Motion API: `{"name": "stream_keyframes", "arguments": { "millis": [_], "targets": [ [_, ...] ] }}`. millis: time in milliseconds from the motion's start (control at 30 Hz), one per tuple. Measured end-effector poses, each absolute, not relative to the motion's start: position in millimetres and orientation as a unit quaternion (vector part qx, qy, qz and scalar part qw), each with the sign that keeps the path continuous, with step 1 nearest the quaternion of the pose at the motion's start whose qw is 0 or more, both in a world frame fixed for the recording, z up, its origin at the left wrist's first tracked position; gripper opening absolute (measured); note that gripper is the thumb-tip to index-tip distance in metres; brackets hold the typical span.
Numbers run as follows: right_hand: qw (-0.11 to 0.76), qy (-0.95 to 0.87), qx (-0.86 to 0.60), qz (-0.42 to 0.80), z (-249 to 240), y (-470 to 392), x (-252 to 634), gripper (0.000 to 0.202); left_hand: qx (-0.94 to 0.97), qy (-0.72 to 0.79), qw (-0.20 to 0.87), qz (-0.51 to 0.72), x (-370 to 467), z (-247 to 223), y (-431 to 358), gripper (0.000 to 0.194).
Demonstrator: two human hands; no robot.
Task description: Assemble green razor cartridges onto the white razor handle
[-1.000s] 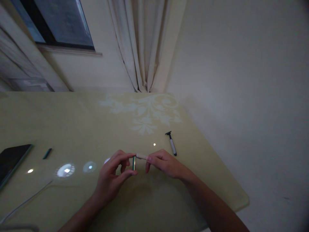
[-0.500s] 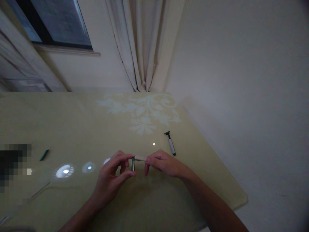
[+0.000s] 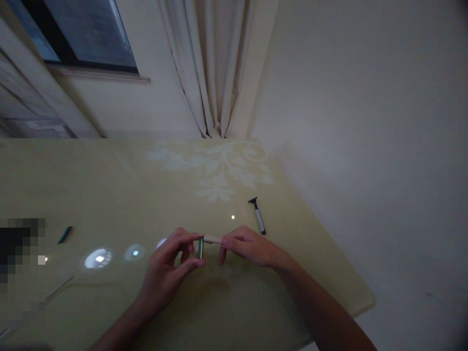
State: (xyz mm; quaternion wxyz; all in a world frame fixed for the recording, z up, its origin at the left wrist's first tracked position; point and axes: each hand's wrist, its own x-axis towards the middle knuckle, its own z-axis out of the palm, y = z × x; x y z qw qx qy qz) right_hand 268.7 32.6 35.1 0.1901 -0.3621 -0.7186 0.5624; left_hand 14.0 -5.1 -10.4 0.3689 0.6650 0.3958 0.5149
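Between the thumb and forefinger of my left hand (image 3: 170,265) is a small green-edged razor cartridge (image 3: 200,248), held upright. My right hand (image 3: 248,246) pinches a pale, slim brush-like tool (image 3: 212,239). The tool's far end meets the top of the cartridge. Beyond my right hand, a razor (image 3: 258,216) with a grey and black handle lies on the table, its head pointing away. Fine detail on the cartridge is too small to make out.
The glossy yellowish table (image 3: 175,190) has a rounded right corner. A dark green piece (image 3: 65,235) lies at the left, with a thin stick (image 3: 59,288) nearer me. Curtains (image 3: 208,68) and a wall stand behind. A blurred dark patch covers the left edge.
Both hands hold nearly the same pose, with the cartridge tilted very slightly differently. The whole view has shifted a little.
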Motion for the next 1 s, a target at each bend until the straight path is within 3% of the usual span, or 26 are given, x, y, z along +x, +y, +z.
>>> {"name": "stream_keyframes", "arguments": {
  "millis": [1000],
  "targets": [
    [0.181, -0.734, -0.371, 0.539, 33.7, 33.0, 270.9, 0.060, 0.683, 0.393, 0.350, 0.506, 13.9, -6.4, -2.3, 0.032]
  ]
}}
